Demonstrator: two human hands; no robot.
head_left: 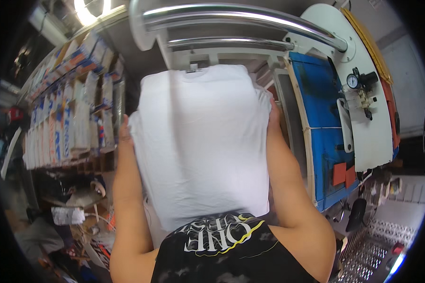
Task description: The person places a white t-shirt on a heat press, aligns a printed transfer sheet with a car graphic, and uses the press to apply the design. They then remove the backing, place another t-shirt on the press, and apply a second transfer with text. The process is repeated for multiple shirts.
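Note:
A pile of white T-shirts (208,137) lies in front of my chest, collar end away from me, with a small dark label at the neck. Several layers of cloth show along its side edges. My left hand (125,126) grips the pile's left side, and my right hand (273,112) has hold of the right side near the far corner. Most of the fingers on both hands are hidden by the cloth. Both forearms reach forward along the sides of the pile, whose near end comes up to my black top.
Beyond the pile stands a machine with chrome rollers (245,18) and a white side housing carrying a pressure gauge (352,81). Blue panels (333,155) stand close on the right. At left is a rack of cardboard boxes (66,122), with clutter below it.

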